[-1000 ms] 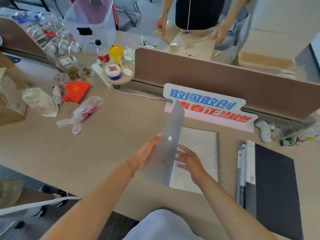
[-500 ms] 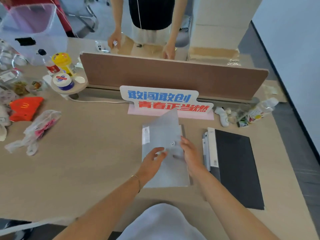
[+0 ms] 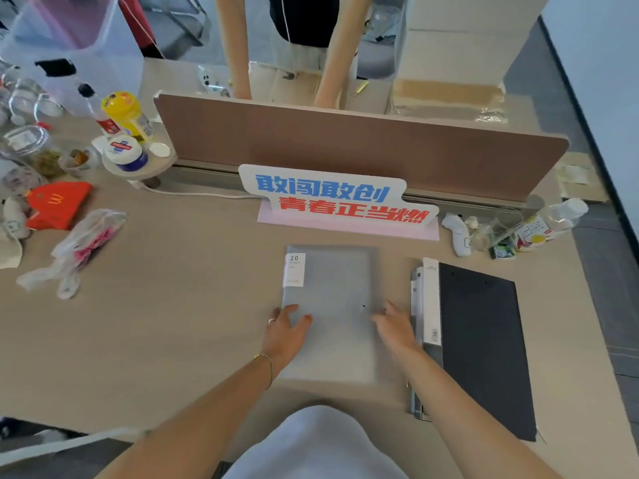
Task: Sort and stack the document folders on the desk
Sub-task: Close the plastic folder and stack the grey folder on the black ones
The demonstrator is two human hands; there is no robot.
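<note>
A translucent grey folder (image 3: 328, 288) with a white label and a snap button lies flat on the desk in front of me. My left hand (image 3: 285, 331) rests on its near left part, fingers spread. My right hand (image 3: 394, 326) hovers at its right edge, fingers apart and blurred. To the right lies a black folder (image 3: 484, 340) on top of thin grey and white folders (image 3: 428, 305), whose edges stick out on its left side.
A sign with blue and red characters (image 3: 339, 202) stands before the brown desk divider (image 3: 345, 146). Bottles, jars, a red pouch (image 3: 57, 203) and a plastic bag (image 3: 79, 243) crowd the left. A bottle (image 3: 549, 223) and small items lie at the right. A person stands behind the divider.
The grey folder, held upright a second ago, has been laid flat on the desk. Both hands have loosened from it and now lie at its left and right sides.
</note>
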